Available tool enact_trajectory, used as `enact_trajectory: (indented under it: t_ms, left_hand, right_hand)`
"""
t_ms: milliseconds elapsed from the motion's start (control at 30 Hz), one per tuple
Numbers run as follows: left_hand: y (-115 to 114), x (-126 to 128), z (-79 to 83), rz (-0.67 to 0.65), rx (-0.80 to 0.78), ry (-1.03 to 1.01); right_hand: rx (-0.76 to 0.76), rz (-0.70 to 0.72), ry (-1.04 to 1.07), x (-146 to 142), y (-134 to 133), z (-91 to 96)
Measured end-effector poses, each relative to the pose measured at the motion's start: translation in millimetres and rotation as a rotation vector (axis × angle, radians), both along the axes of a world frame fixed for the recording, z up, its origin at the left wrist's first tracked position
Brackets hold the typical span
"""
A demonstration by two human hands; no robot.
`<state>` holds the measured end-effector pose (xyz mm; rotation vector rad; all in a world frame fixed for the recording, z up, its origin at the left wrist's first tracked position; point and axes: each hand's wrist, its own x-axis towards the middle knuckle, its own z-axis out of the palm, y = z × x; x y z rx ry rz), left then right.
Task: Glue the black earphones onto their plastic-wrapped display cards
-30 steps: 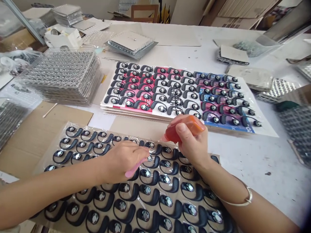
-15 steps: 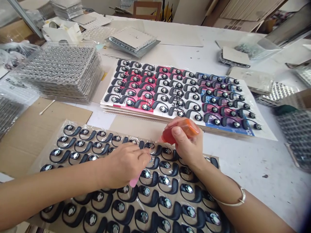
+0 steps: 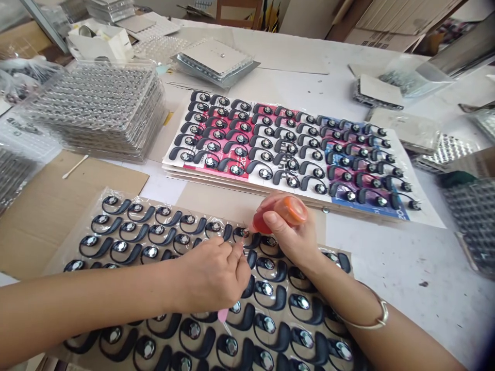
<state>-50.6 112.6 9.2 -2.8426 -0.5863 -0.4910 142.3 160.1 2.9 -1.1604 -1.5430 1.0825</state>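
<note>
My right hand point(image 3: 299, 242) is wrapped around a small squeeze bottle point(image 3: 293, 210) of orange-red colour, tilted with its tip pointing left and down. The tip is close to a black curved piece with a round faceted gem point(image 3: 242, 233) in the back row. My left hand point(image 3: 214, 275) is closed, its fingertips beside that same piece. A pink-ended tool point(image 3: 223, 315) sticks out below the left palm; its other end is hidden in the fingers. Beneath both hands, rows of black curved gem pieces point(image 3: 149, 350) lie on a brown board point(image 3: 91, 226) with clear film.
Behind lies a stack of printed cards point(image 3: 429, 219) carrying more black gem pieces. Clear trays of gems point(image 3: 112, 98) are piled at the left. A cotton swab point(image 3: 75, 166) rests on cardboard point(image 3: 34, 221). Another gem tray stack point(image 3: 469, 211) stands at the right.
My left hand has shifted slightly right and down. The bottle in my right hand has moved a little left, and more of its orange base faces me. The view has shifted slightly.
</note>
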Motion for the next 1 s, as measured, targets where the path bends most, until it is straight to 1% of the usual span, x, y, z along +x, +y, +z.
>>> enact_trajectory:
  t_ms: [167, 400, 733, 833, 1000]
  left_hand:
    - [0.7, 0.0, 0.9, 0.001, -0.001, 0.003]
    - [0.0, 1.0, 1.1, -0.005, 0.015, -0.005]
    - [0.3, 0.8, 3.2, -0.011, 0.036, -0.003]
    - [-0.5, 0.7, 2.9, -0.012, 0.041, 0.012]
    - [-0.4, 1.2, 2.2, -0.007, 0.053, 0.007]
  right_hand:
    - [0.002, 0.024, -0.004, 1.2, 0.9, -1.4]
    - [0.032, -0.024, -0.036, 1.0, 0.5, -2.5]
    - [0.169, -0.053, -0.096, 1.0, 3.8, -3.1]
    - [0.206, -0.035, -0.079, 0.9, 3.8, -2.9]
    - [0.145, 0.016, -0.019, 0.7, 2.7, -3.4]
